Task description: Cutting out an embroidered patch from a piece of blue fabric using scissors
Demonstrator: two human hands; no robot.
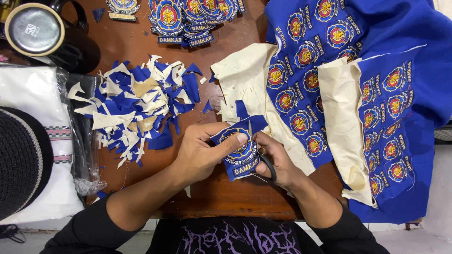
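My left hand (203, 150) pinches a blue embroidered patch (238, 151) with a round yellow and red emblem, thumb pressed on its face. My right hand (278, 161) grips black-handled scissors (270, 168) at the patch's right edge; the blades are hidden behind the patch and fingers. A blue cloth sheet (400, 70) covered with several uncut emblems, backed with cream lining (341, 113), lies on the right, draped over the table edge.
A heap of blue and cream offcuts (136, 106) lies on the brown wooden table (226, 193) to the left. Finished patches (188, 19) are stacked at the far edge. A black mug (40, 33), a bagged white cloth (35, 96) and a black hat (21, 160) sit at the left.
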